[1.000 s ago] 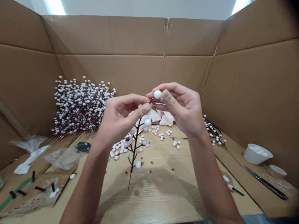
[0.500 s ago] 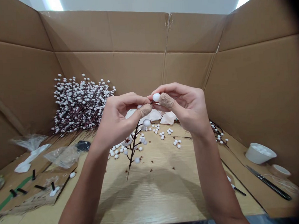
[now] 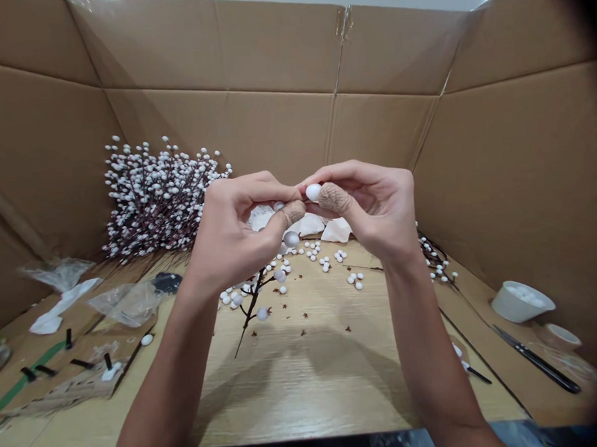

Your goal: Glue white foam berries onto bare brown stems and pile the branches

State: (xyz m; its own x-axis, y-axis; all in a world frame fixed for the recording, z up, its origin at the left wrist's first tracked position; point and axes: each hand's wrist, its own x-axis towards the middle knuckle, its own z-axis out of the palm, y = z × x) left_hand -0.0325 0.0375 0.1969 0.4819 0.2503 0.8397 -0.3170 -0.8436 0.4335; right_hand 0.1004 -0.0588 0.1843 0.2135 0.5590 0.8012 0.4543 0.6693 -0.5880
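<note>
My left hand [image 3: 251, 222] pinches a dark artificial berry branch [image 3: 252, 298] between thumb and forefinger. The branch hangs tilted below the hand, its bare end down and left, with several white berries on short twigs. Against the branch's upper part, my right hand [image 3: 370, 210] pinches a white ball [image 3: 313, 193] between thumb and fingers. The fingertips of both hands meet or nearly meet, so the joint between ball and twig is hidden. Both thumbs wear tan wraps. Loose white balls [image 3: 355, 280] and small brown star-shaped pieces [image 3: 303, 332] lie on the table [image 3: 307, 396] beneath.
A big bundle of white-berried branches [image 3: 160, 197] stands at back left. Plastic bags [image 3: 127, 304] and short black sticks [image 3: 46, 370] lie left. To the right are a white cup of balls [image 3: 521, 302], scissors or tweezers with dark handles [image 3: 541, 364] and more branches [image 3: 438, 263]. Cardboard walls [image 3: 273, 125] surround the table.
The hanging branch has swung slightly left and tilted more. Both hands keep their pinch at about the same place, and the view has dipped slightly.
</note>
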